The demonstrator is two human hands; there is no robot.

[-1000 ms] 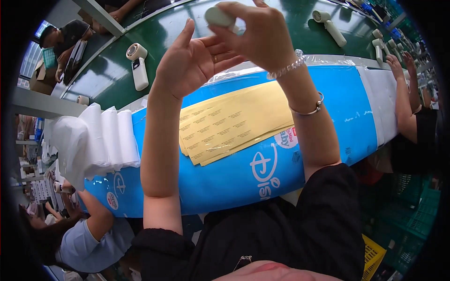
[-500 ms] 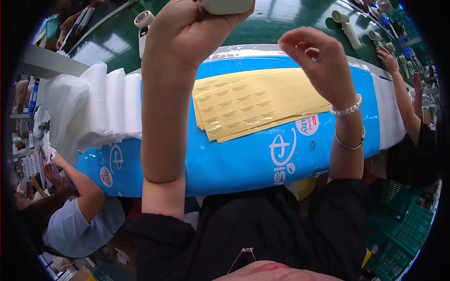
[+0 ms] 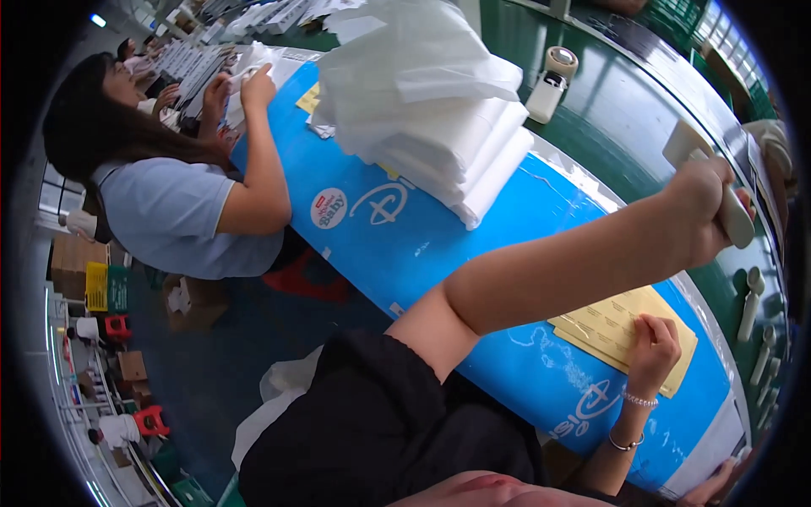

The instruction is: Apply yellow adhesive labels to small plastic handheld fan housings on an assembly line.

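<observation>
Blue table cover [image 3: 439, 253]: left hand [image 3: 705, 211] gripping half-hidden white tool [image 3: 733, 221], right hand [image 3: 652, 348] curled shut on yellow sheets [image 3: 612, 325].

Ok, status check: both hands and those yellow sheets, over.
Left hand raised, grip closed on a pale handheld tool. Right hand fisted on the yellow sheets, flat on the blue table cover. White fabric stack well aside, nothing blocking.

Blue-covered table [image 3: 439, 253] bears white bags [image 3: 439, 110], yellow sheets [image 3: 621, 325].
</observation>
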